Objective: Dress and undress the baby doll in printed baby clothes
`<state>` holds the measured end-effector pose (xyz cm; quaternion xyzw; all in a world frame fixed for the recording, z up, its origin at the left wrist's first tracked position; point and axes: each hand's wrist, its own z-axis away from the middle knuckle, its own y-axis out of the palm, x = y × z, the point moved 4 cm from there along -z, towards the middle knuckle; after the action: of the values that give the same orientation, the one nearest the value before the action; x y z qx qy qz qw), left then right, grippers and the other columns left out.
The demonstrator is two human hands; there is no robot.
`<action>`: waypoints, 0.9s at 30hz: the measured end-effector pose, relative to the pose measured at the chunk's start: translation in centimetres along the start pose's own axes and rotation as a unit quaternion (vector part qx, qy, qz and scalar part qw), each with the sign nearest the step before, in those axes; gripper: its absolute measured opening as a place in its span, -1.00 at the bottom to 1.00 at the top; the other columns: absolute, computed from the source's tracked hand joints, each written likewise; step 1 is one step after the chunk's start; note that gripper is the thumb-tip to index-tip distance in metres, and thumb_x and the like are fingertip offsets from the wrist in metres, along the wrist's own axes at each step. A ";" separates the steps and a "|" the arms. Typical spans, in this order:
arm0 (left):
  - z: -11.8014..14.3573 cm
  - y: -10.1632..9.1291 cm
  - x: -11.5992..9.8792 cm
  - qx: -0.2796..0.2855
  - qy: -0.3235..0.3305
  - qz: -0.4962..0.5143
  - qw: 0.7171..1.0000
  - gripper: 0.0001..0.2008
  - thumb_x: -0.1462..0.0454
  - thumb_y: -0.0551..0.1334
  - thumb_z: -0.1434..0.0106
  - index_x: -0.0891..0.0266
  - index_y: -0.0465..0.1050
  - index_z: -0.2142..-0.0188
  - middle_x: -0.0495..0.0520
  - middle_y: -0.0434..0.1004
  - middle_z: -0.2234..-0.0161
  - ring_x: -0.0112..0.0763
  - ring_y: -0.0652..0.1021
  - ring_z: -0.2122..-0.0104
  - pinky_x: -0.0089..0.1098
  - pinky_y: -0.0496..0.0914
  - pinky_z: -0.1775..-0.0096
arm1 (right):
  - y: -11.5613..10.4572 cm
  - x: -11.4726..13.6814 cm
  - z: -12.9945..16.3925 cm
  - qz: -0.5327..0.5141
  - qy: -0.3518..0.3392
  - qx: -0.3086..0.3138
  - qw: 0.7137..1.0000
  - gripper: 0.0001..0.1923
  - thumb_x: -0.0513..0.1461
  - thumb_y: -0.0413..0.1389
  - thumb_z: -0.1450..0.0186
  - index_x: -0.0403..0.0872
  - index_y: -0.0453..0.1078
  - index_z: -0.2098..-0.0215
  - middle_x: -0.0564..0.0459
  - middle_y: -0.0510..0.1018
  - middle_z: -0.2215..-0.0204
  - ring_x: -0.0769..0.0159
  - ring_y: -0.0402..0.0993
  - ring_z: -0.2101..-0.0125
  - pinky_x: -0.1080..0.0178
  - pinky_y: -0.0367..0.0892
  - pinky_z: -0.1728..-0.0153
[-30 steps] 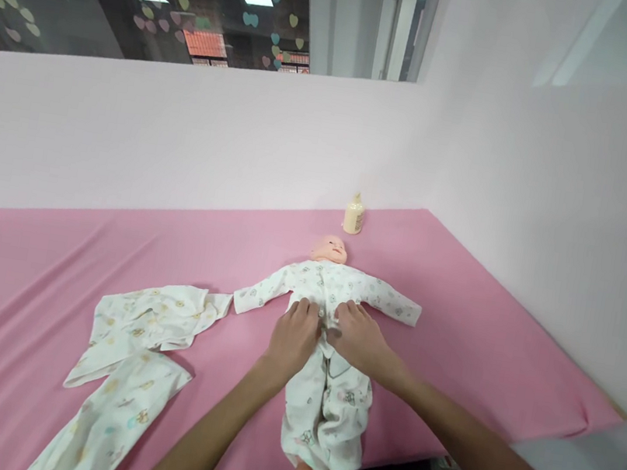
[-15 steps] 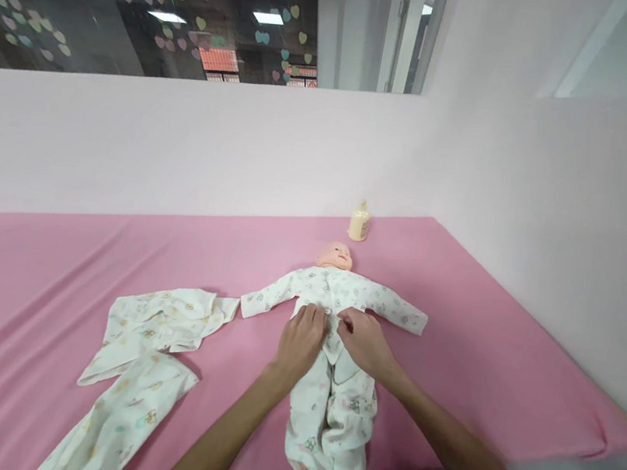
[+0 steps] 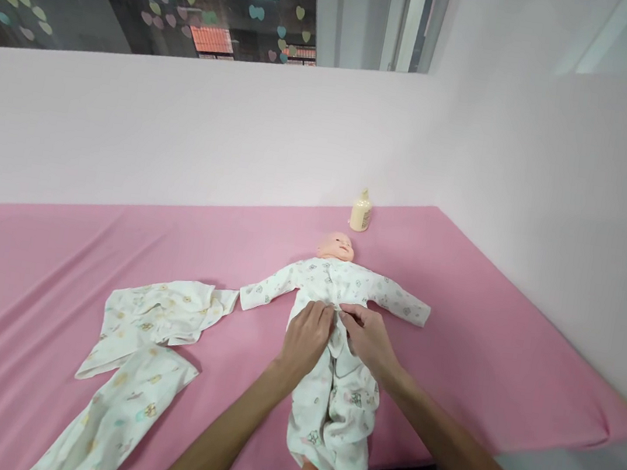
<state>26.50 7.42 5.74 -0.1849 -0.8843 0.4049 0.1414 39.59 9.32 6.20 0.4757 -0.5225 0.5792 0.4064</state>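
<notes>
A baby doll (image 3: 337, 246) lies on its back on the pink sheet (image 3: 218, 244), dressed in a white printed shirt (image 3: 336, 276) and white printed trousers (image 3: 312, 404). Its sleeves stretch out to both sides and its bare feet point toward me. My left hand (image 3: 308, 336) is closed on the shirt front at the belly, fingers bent over the cloth. Opposite it, my right hand (image 3: 367, 339) pinches the shirt front near the middle opening. The fingertips nearly meet, and whatever fastening lies between them is too small to make out.
A second white printed shirt (image 3: 160, 314) and trousers (image 3: 122, 411) lie spread to the left of the doll. Beyond the doll's head stands a cream pump bottle (image 3: 361, 212). White walls (image 3: 217, 126) border the back and right side, with a window above.
My hands have drawn closer together at the shirt front, the left shifting slightly right. The camera view has tilted a little, so the doll and bottle sit slightly higher.
</notes>
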 end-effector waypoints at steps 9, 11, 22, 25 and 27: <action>-0.1 0.2 0.2 -0.033 -0.036 0.070 0.996 -0.88 0.43 0.09 -0.36 0.30 0.37 0.16 0.09 0.45 0.34 -0.28 0.45 0.31 -0.33 0.35 0.33 | 0.2 0.3 0.9 0.022 -0.070 -0.028 0.997 -0.70 -0.12 0.05 -0.34 0.02 0.55 0.08 0.00 0.51 -0.03 0.19 0.43 -0.03 0.15 0.27 -0.11; -0.2 0.3 0.3 -0.036 -0.055 0.092 0.994 -0.89 0.42 0.08 -0.37 0.28 0.37 0.23 0.07 0.44 0.37 -0.31 0.44 0.34 -0.34 0.34 0.34 | 0.6 0.1 1.2 0.008 -0.065 -0.033 0.997 -0.67 -0.11 0.04 -0.35 0.02 0.53 0.02 0.00 0.48 -0.10 0.18 0.41 -0.07 0.13 0.26 -0.15; -0.1 0.7 0.6 -0.022 -0.120 0.120 0.985 -0.85 0.36 0.06 -0.41 0.27 0.39 0.12 0.11 0.51 0.31 -0.29 0.49 0.29 -0.30 0.41 0.26 | 1.7 -1.3 1.7 -0.066 -0.029 -0.074 0.995 -0.63 -0.10 0.02 -0.36 -0.02 0.43 -0.06 -0.03 0.51 -0.07 0.19 0.44 -0.05 0.11 0.33 -0.10; 0.1 0.9 0.8 -0.008 -0.139 0.141 0.980 -0.84 0.34 0.09 -0.40 0.28 0.39 0.08 0.13 0.52 0.27 -0.27 0.50 0.26 -0.28 0.43 0.23 | 1.5 -1.8 1.1 -0.009 -0.018 -0.072 0.997 -0.58 -0.11 0.05 -0.32 -0.06 0.34 -0.12 -0.07 0.50 -0.03 0.20 0.48 0.05 0.14 0.40 0.01; 0.1 0.9 0.8 0.008 -0.141 0.156 0.978 -0.86 0.35 0.10 -0.39 0.27 0.40 0.12 0.12 0.51 0.27 -0.26 0.50 0.26 -0.28 0.42 0.23 | 1.4 -1.5 0.7 0.063 -0.030 -0.065 0.995 -0.54 -0.17 0.05 -0.30 -0.08 0.27 -0.16 -0.07 0.47 -0.01 0.23 0.50 0.14 0.16 0.42 0.10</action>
<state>25.92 8.28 5.03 -0.2600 -0.8526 0.4507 -0.0483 38.70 8.45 4.42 0.4316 -0.5999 0.5544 0.3829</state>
